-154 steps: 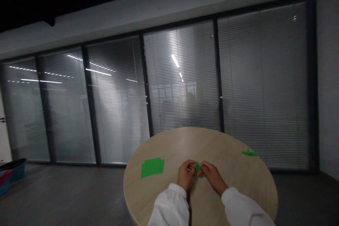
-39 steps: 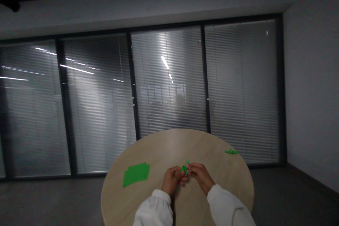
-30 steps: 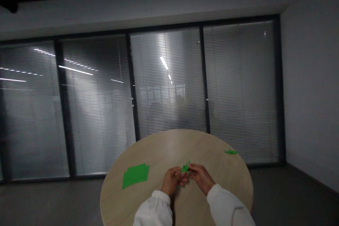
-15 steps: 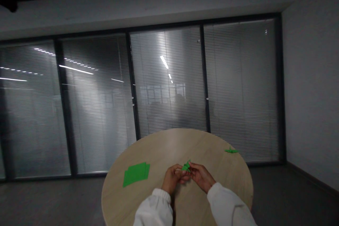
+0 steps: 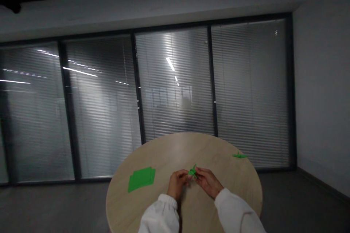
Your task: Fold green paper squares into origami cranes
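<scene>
My left hand (image 5: 177, 185) and right hand (image 5: 210, 182) pinch folded paper (image 5: 192, 172); the table (image 5: 183, 149) bears green sheets (image 5: 140, 179) leftward, a green figure (image 5: 240, 156) rightward.

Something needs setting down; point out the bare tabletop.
The table is bare along its far middle edge, between the green sheets and left hand, and between right hand and the folded green piece at right. Crowded: where both hands hold the green paper.
</scene>
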The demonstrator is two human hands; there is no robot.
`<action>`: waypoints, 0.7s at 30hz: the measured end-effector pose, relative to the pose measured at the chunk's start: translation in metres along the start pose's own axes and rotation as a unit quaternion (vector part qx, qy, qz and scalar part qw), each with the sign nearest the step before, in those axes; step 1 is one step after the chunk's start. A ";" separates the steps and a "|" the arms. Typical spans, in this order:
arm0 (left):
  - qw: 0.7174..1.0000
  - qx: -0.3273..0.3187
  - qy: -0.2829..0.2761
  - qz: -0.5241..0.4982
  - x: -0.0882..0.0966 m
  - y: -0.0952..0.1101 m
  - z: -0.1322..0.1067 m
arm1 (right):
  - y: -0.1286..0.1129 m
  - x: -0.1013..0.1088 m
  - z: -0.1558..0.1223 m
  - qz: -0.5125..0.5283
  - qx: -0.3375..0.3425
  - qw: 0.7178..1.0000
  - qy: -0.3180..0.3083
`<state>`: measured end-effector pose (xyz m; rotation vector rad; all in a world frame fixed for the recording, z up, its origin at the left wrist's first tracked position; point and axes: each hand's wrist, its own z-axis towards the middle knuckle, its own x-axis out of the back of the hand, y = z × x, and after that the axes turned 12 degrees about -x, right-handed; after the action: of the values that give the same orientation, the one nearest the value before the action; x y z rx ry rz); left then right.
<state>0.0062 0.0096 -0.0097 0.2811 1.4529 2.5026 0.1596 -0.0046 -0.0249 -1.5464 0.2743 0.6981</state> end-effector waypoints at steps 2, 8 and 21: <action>1.000 -0.007 0.008 0.013 0.001 -0.001 0.000 | -0.001 -0.001 -0.001 -0.012 0.002 1.000 0.009; 1.000 -0.012 -0.017 0.016 -0.002 -0.005 -0.003 | -0.003 -0.008 -0.006 -0.097 0.021 0.995 0.032; 1.000 0.030 -0.008 0.004 -0.006 -0.003 -0.003 | -0.004 -0.010 -0.007 -0.177 0.008 0.982 0.068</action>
<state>0.0115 0.0062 -0.0139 0.3161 1.5267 2.4593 0.1557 -0.0130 -0.0157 -1.5772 0.1011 0.3108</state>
